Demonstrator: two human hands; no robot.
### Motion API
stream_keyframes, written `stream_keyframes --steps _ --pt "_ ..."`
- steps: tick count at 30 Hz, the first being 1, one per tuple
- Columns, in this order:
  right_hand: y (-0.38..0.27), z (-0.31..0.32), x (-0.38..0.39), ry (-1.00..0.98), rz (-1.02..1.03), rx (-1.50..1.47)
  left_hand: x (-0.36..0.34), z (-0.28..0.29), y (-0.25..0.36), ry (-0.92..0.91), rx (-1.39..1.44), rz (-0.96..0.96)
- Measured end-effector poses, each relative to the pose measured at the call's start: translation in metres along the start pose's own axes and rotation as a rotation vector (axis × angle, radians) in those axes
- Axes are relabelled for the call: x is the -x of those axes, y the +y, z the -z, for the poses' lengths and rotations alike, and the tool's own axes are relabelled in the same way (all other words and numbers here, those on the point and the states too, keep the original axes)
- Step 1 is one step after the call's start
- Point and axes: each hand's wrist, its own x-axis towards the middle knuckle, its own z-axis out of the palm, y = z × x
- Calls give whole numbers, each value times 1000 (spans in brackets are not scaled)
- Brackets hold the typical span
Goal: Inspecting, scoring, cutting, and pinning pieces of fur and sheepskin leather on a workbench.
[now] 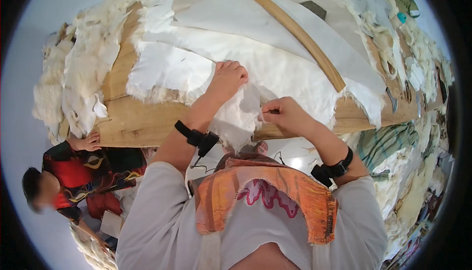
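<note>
A white sheepskin [290, 81], skin side up with a woolly fringe, lies over the near side of the wooden table. My left hand [228, 79] is closed, its curled fingers gripping the skin where a long slit in it ends. From there a flap of the skin [238, 122] hangs over the table's near edge. Just to the right, my right hand [287, 116] is pinched at the skin's woolly edge. A small dark thing [272, 111] shows between its thumb and fingers; its kind I cannot make out.
A long curved wooden strip [300, 36] and a dark block [313, 9] lie on pale sheets [236, 12]. Fleeces [93, 49] pile up at left and right. Metal blades [392, 100] lie at the right. Another person [88, 171] sits at the left, a hand on the table edge.
</note>
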Motion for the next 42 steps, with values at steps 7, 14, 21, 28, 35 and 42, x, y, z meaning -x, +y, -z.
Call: stream_keyframes --steps 7,14,21,28,35,42 --pt "-61 27 15 -298 182 -332 -2 -9 0 -42 -98 -14" --pt "-7 23 -45 132 -178 152 6 27 21 -40 848 119" --pt "0 -4 1 -64 26 122 1 2 7 72 1 -9" --pt "-65 28 26 -384 154 -325 1 -11 -8 -18 -64 -22" --pt "-9 34 -51 280 -100 31 10 26 28 49 728 112" --pt "3 -12 0 -145 63 -61 3 12 9 114 40 -15"
